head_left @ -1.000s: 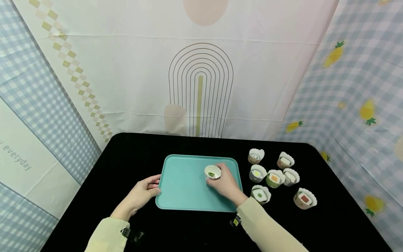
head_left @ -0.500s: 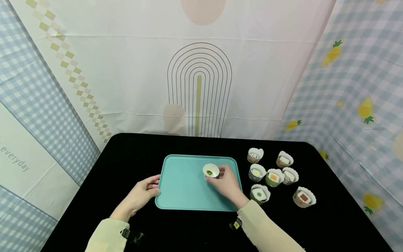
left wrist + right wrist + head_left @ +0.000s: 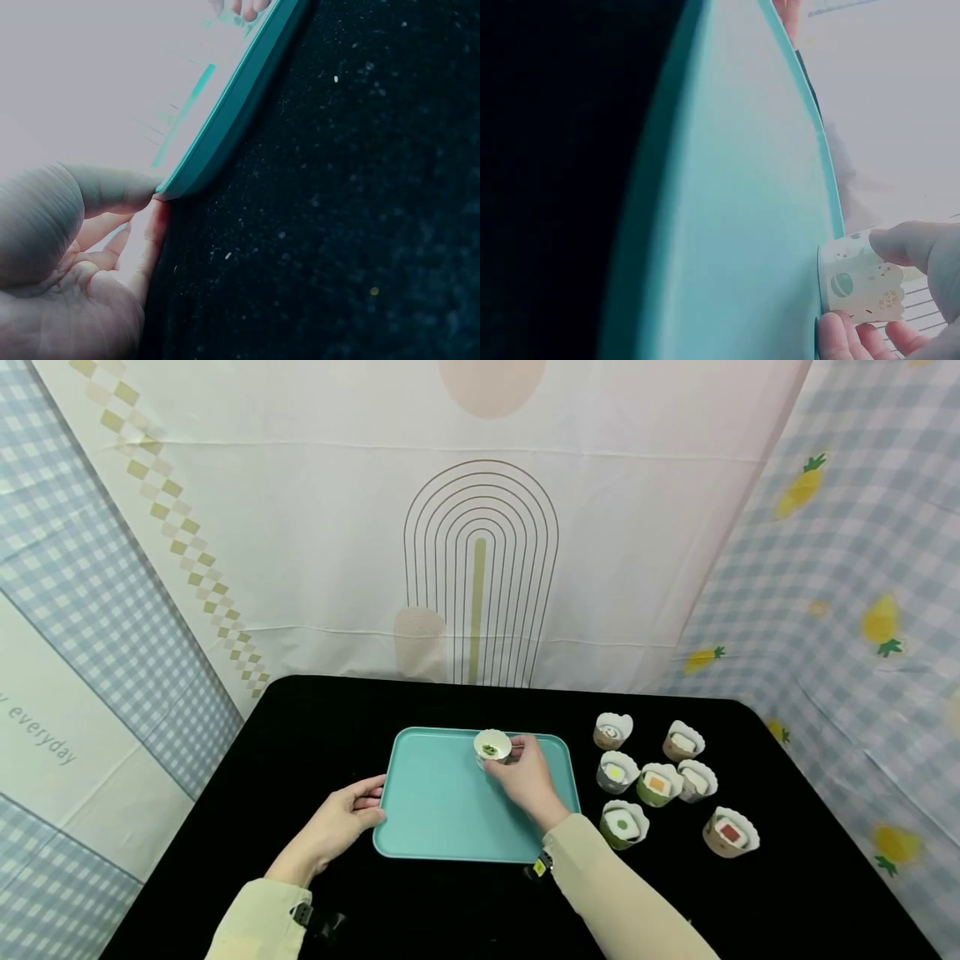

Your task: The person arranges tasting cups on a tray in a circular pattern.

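Watching by remote feed, I logged the right hand [image 3: 527, 778] stretched forward from its pale yellow-green sleeve [image 3: 618, 885], thumb and fingers pinching a whitish, scallop-edged paper cup [image 3: 491, 742] with a green patch inside. Cup roughly upright, at the far, right-of-centre part of a turquoise rectangular tray [image 3: 442, 814], just beside the far rim; I could not tell whether its base touched. The left hand [image 3: 339, 825] gripped the tray's left rim, thumb above, fingers beneath. Hands well apart. Against the frame a second earlier, the cup had shifted farther off and slightly left, the right hand with it; left hand and tray had held their place. Room: turquoise surface ran between cup and left hand and along the near half; a narrow strip of black table [image 3: 322, 735] separated the tray's right rim from seven more paper cups [image 3: 657, 787] grouped to the right.
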A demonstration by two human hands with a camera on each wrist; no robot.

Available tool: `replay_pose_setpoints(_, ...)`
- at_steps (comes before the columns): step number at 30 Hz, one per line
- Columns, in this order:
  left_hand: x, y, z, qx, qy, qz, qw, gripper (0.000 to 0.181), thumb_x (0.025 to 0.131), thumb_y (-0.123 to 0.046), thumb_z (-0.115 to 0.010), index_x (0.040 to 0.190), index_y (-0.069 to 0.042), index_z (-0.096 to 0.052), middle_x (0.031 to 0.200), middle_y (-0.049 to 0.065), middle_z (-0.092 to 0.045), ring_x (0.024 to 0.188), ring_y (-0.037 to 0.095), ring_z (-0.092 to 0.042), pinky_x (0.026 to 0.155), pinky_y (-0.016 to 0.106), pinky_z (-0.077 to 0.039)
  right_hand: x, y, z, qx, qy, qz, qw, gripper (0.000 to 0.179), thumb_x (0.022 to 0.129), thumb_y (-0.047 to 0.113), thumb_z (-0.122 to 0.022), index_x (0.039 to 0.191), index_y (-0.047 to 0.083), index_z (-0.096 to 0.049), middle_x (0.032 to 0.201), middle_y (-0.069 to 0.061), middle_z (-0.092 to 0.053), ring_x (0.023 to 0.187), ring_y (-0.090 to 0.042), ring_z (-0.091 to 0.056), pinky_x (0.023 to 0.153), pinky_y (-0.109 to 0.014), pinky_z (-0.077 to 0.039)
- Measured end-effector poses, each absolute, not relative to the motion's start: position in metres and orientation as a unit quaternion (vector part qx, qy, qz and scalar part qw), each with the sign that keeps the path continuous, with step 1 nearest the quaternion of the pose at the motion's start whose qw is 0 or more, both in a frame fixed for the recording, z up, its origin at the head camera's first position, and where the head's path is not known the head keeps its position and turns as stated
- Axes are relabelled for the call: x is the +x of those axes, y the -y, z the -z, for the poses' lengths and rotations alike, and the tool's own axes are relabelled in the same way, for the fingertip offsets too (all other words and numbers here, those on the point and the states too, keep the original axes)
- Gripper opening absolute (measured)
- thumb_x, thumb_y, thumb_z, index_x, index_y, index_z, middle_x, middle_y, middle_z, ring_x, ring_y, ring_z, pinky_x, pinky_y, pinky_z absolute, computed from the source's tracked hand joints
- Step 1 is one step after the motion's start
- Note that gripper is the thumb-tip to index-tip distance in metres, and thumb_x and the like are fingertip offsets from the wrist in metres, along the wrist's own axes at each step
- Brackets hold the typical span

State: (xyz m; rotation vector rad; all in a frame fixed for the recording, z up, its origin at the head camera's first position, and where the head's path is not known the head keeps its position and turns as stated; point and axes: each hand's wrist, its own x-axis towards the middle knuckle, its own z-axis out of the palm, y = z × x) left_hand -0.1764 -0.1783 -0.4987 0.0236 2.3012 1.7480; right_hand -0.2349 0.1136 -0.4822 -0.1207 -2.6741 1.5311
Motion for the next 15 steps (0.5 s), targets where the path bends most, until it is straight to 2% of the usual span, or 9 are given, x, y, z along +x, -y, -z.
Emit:
replay_pose_setpoints(7, -0.176, 0.178, 0.498, 0.009, -0.784, -0.607, 0.127, 0.057, 0.092, -0.004, -0.064, 0.145, -0.010, -0.044, 0.124, 0.011, -0.056, 0.105, 0.021, -0.058, 0.087, 0.037, -0.051, -0.243, -0.103, 0.480, -0.068, 0.849, -0.524, 0.023, 0.053, 0.086, 0.020, -0.074, 0.129, 0.005, -0.046, 0.117, -0.014, -0.052, 0.101, -0.027, -0.057, 0.084, -0.042, -0.050)
replay_pose_setpoints(15, -0.177, 0.179, 0.498, 0.010, -0.787, -0.603, 0.127, 0.057, 0.092, -0.004, -0.064, 0.145, -0.010, -0.044, 0.124, 0.011, -0.056, 0.105, 0.021, -0.058, 0.086, 0.037, -0.051, -0.248, -0.101, 0.479, -0.074, 0.839, -0.539, 0.021, 0.049, 0.087, 0.019, -0.073, 0.126, 0.004, -0.048, 0.114, -0.014, -0.053, 0.097, -0.026, -0.058, 0.082, -0.040, -0.051)
